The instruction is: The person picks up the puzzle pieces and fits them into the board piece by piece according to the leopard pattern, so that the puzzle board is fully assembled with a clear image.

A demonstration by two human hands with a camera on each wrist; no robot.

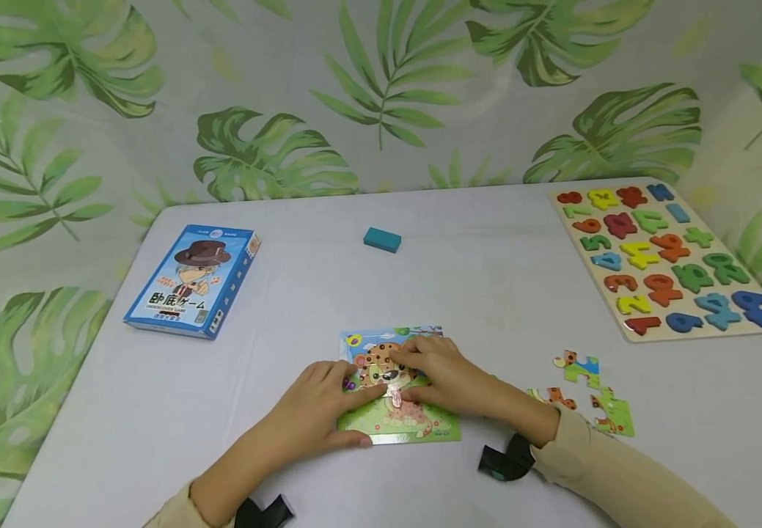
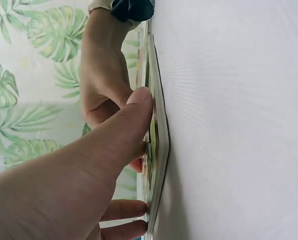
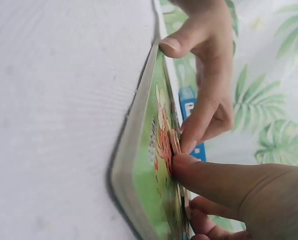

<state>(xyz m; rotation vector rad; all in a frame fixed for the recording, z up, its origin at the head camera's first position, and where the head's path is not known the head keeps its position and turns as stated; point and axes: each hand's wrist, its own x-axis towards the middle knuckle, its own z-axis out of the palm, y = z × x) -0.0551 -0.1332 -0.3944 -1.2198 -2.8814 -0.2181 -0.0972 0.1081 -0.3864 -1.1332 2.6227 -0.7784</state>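
Observation:
A leopard jigsaw puzzle [image 1: 414, 425] lies in its shallow board on the table, pieces over its upper half. My left hand [image 1: 317, 407] rests at its left side, thumb on the front edge and index finger stretched to the leopard's face. From the right, my right hand [image 1: 449, 378] holds a puzzle piece [image 3: 175, 141] at the muzzle between thumb and fingers. That piece stands slightly proud of the board in the right wrist view, with the left index fingertip against it. Loose puzzle pieces [image 1: 612, 412] lie to the right, partly behind the right forearm.
A blue card game box [image 1: 185, 282] lies at the left. A teal block [image 1: 382, 240] sits towards the back middle. At the right back is a wooden number-and-symbol board [image 1: 618, 312] with coloured pieces. Behind the table hangs a leaf-patterned cloth [image 1: 394, 95].

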